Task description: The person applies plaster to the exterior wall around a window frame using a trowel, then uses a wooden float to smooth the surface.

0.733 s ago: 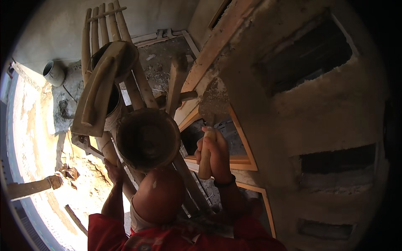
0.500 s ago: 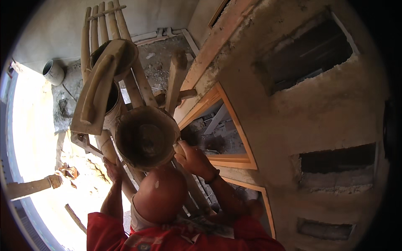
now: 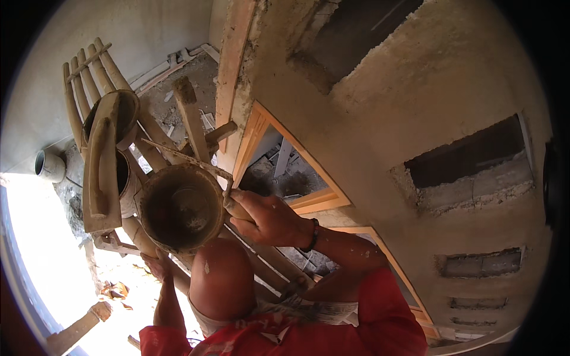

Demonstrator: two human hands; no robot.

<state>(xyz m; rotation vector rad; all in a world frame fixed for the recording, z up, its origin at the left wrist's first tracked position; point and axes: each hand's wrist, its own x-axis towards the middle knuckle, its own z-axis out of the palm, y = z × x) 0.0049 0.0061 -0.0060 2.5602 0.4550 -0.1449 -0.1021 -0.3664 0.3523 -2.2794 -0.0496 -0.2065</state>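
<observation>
My right hand (image 3: 267,219) is closed round the wooden handle of a trowel (image 3: 189,159). The trowel's mortar-caked blade shows nearly edge-on above the far rim of a round bucket (image 3: 149,234), which has wet grey mortar inside. Lower left, my left hand (image 3: 157,267) wraps round a pole (image 3: 138,235) of the scaffold beside this bucket. A wooden float (image 3: 95,178) with a long handle lies across two more buckets (image 3: 129,113) farther off, partly covering them.
Bamboo poles (image 3: 83,86) run away at the upper left. A plastered wall (image 3: 368,148) with rough openings and wooden frames (image 3: 309,160) stands on the right. An upright post (image 3: 190,115) rises beyond the bucket. A grey pot (image 3: 50,166) lies far left.
My right hand has raised the trowel, so its blade now shows above the bucket rim. The scene has shifted left in view. My left hand stays on the pole.
</observation>
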